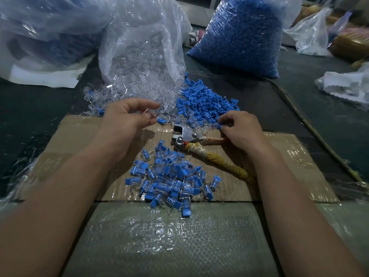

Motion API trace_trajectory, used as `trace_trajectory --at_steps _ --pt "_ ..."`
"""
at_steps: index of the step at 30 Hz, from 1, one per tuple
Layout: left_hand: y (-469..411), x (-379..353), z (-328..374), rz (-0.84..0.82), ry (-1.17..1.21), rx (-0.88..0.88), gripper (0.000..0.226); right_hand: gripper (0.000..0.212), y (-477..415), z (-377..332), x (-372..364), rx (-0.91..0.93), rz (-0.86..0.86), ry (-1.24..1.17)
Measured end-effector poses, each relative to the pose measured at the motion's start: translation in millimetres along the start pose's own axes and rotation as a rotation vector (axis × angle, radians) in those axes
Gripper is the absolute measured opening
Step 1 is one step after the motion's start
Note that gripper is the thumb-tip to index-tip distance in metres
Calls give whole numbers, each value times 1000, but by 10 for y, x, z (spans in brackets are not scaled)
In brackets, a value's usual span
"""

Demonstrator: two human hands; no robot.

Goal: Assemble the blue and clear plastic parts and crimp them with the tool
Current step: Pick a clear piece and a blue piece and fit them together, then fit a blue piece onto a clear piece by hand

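My left hand [127,118] pinches a small clear plastic part [152,113] between thumb and fingers, just in front of the open bag of clear parts [139,56]. My right hand [239,130] pinches a blue part [222,126] at the near edge of the loose blue pile [205,100]. The crimp tool [187,135] lies on the cardboard [279,166] between my hands, metal head to the left, its tape-wrapped handles [217,160] running under my right hand. A heap of assembled blue-and-clear pieces [169,180] lies nearer to me.
A large bag of blue parts [241,35] stands at the back right, and a big plastic bag [40,33] fills the back left. Other plastic bags [311,35] lie far right. A rope or stick [311,126] runs along the right side. A plastic-covered woven sack [169,242] lies nearest me.
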State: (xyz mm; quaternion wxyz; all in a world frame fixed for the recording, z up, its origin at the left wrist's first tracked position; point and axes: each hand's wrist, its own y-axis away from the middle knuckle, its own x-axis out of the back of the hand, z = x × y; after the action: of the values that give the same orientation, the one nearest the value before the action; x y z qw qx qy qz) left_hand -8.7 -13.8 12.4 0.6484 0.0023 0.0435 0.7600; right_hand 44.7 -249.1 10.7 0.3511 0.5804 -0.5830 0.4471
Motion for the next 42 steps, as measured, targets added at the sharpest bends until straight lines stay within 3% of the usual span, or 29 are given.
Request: trace_trajectory --at_steps 2,10,16,20,26,32,42 --pt "32 0 39 -36 23 32 19 22 3 6 -2 6 1 -5" --pt "71 -18 63 -16 45 39 38 28 7 24 40 61 136 -117" --pt "98 -45 58 -69 53 -4 26 14 140 -138 127 152 233 -319" --pt "107 -62 45 -54 65 -51 26 19 293 -356 132 212 189 -547" --pt "45 -82 -14 -107 68 -79 17 24 405 -594 76 336 75 -695" --pt "64 -117 -34 -177 50 -154 15 17 458 -698 4 466 99 -666" --pt "113 -138 4 -282 78 -79 14 18 425 -670 -52 505 79 -641"
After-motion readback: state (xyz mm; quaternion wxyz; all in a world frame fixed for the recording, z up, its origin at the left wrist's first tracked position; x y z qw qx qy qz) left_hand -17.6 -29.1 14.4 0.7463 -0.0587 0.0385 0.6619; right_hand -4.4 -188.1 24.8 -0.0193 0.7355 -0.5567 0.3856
